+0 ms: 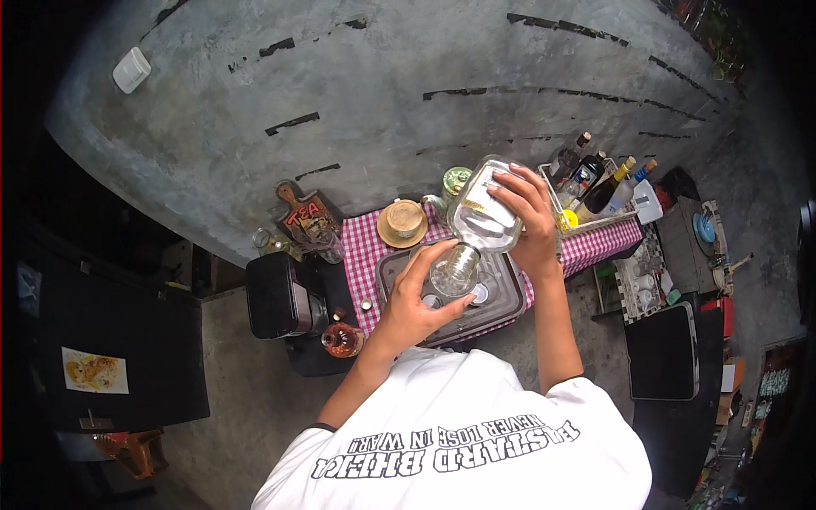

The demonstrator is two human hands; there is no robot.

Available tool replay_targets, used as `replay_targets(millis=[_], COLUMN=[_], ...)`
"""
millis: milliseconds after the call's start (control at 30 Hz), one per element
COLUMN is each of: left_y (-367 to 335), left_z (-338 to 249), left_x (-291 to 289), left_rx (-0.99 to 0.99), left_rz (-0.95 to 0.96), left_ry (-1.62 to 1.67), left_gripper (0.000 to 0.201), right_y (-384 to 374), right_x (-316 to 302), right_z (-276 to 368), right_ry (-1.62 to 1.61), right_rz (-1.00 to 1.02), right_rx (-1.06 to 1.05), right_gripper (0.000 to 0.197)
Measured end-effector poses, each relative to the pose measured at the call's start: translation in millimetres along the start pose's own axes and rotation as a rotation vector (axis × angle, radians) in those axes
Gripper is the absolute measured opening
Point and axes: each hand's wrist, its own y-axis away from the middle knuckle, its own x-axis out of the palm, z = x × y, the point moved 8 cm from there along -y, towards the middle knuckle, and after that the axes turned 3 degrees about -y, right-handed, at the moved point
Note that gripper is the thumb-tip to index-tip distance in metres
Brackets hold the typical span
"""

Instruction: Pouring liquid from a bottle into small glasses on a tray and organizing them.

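Note:
Over the table, my right hand (529, 208) grips a large clear glass bottle (484, 212), tilted neck down. It holds clear liquid. My left hand (412, 297) is closed round a clear drinking glass (450, 274), fingers on one side and thumb on the other. The bottle's mouth is at the glass's rim; whether they touch, I cannot tell. Below both hands lies a dark grey tray (512, 285). Small round pieces sit on it, among them a pale one (480, 294), partly hidden by my left hand.
A wooden-topped cup on a saucer (387, 236) and a green patterned pot (456, 178) stand behind the tray on a checked cloth (360, 242). To the right is a white basket (595, 223) of bottles. At left are a black appliance (276, 297) and a pink-orange bottle (342, 340).

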Motion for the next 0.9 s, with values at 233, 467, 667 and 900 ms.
replay_targets(millis=[233,467,667,900], left_y=[5.1,14.1,30.1,58.4], left_z=[5.5,7.0,12.9,23.0], left_x=[-9.6,-29.0,-56.3,-100.2], left_rx=[-0.008,0.016,0.002,-0.009], left_rz=[-0.002,-0.064,-0.133,-0.197], left_ry=[0.075,0.088,0.077,0.054], left_gripper=[0.076,0.072,0.069,0.067], right_y=[2.4,8.4,10.5,25.4], right_x=[12.6,40.3,70.5,119.4], right_z=[4.7,10.6,26.5,40.3], right_ry=[-0.041,-0.171,-0.278,-0.411], right_rz=[0.02,0.052,0.06,0.079], right_rx=[0.049,0.136,0.215,0.368], right_gripper=[0.051,0.05,0.049,0.048])
